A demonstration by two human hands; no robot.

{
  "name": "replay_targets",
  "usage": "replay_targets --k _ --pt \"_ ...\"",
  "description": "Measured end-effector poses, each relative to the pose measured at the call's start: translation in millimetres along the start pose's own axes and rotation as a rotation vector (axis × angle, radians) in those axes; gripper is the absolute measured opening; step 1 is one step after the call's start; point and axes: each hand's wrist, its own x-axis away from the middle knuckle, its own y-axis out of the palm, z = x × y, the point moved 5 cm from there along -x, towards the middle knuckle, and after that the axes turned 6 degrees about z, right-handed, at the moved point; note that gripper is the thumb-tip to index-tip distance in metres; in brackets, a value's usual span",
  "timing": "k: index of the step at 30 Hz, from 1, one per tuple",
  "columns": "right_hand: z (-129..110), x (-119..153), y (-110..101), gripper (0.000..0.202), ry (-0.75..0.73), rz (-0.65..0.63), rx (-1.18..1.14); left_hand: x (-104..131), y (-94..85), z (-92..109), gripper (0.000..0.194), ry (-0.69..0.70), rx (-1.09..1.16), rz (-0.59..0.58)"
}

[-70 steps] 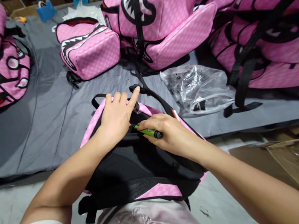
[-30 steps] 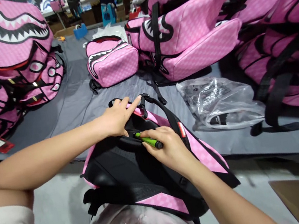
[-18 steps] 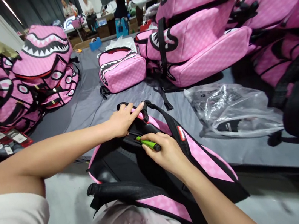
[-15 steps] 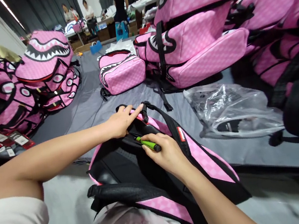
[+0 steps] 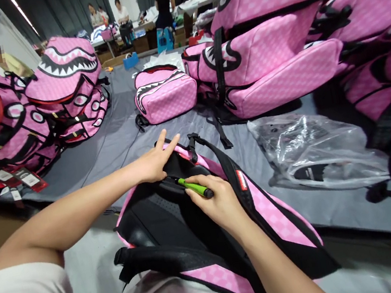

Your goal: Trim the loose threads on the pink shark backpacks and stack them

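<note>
A pink and black backpack (image 5: 176, 209) lies back side up at the table's near edge, tilted toward my body, its straps loose. My left hand (image 5: 156, 162) rests on its top end, fingers spread, the index and middle fingertips raised. My right hand (image 5: 219, 200) grips a green tool with a black end (image 5: 198, 187), its thin dark tip pointing left at the black back panel near my left fingers. What the tip touches is too small to make out.
Pink shark-mouth backpacks are piled at the left (image 5: 67, 73) and right (image 5: 269, 49). A small pink bag (image 5: 168, 98) stands in the middle of the grey table (image 5: 118, 114). Clear plastic (image 5: 315, 146) lies at the right. People are at tables in the background.
The fingers of my left hand have lifted and spread slightly. My right hand still holds the green tool in nearly the same place. The view has shifted a little to the left.
</note>
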Motion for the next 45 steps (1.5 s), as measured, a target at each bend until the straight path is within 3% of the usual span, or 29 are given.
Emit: replay_targets --k 5,11,16,21,27,45 --pt "-3.0 -6.3 15.9 0.016 0.028 0.074 -0.078 -4.1 2.0 1.8 0.119 -0.003 -0.039 -0.103" --pt "-3.8 -9.6 21.9 0.018 0.039 0.037 -0.007 -8.4 5.1 2.1 0.111 -0.008 -0.043 -0.025" --pt "-1.6 -12.5 23.0 0.023 0.090 0.005 -0.120 -11.4 11.1 -2.6 0.111 0.005 -0.016 0.012" --pt "-1.8 -13.9 24.6 0.020 0.165 0.024 -0.030 -14.0 12.9 -4.0 0.106 0.021 -0.001 0.049" --pt "-6.5 -15.4 27.0 0.017 0.183 0.027 0.046 -14.6 13.8 -3.4 0.102 0.029 -0.021 0.064" --pt "-0.5 -14.7 28.7 0.017 0.202 0.042 -0.010 -13.0 15.3 0.9 0.094 -0.013 -0.028 0.115"
